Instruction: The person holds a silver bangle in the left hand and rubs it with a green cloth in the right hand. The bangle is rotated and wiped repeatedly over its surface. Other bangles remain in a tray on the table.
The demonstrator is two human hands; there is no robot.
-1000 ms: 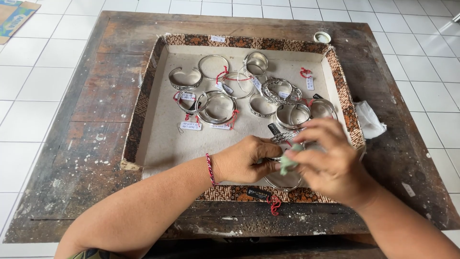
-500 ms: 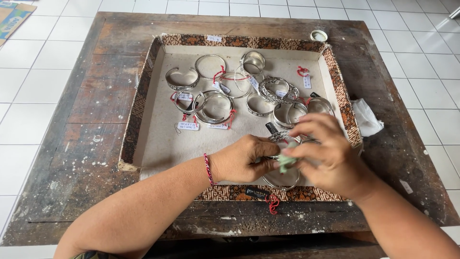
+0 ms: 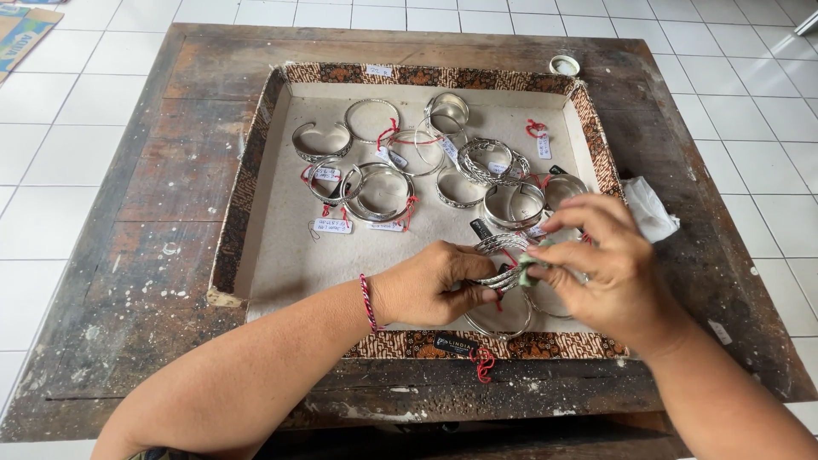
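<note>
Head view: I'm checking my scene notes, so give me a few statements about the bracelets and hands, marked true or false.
1. The left hand grips a silver bracelet. True.
2. The right hand is resting on the floor tiles. False: it is over the tray, pressing a small greenish cloth to the bracelet.
3. The tray sits on a wooden table. True.
4. The tray holds only one bracelet. False: many silver bracelets lie in it, several with red strings and tags.
</note>
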